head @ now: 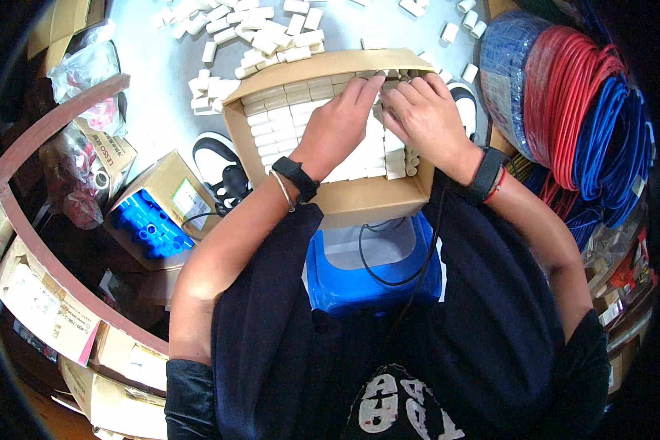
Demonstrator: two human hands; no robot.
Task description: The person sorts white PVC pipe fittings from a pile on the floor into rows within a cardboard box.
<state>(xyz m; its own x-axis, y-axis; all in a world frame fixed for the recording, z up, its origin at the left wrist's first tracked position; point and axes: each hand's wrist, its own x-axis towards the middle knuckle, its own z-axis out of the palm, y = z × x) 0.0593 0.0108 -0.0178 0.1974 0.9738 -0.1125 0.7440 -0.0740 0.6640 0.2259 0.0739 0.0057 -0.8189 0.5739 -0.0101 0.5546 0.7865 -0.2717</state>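
A cardboard box [363, 199] stands between my knees, with white plastic pipe couplings [278, 129] lined up in rows inside it. Both hands reach into its far right part. My left hand [341, 129] lies over the rows with its fingertips at the far wall; whether it grips a coupling is hidden. Close beside it, my right hand [421, 115] has curled fingers at the right-hand couplings, and what lies under them cannot be made out. Near the right wall some couplings [411, 159] show their round open ends.
Loose white couplings [264, 33] are heaped on the floor beyond the box. A carton of blue fittings [153, 225] stands at the left. Coils of red cable [569, 110] and blue cable [610, 148] lie at the right. A blue plastic stool [330, 286] is below the box.
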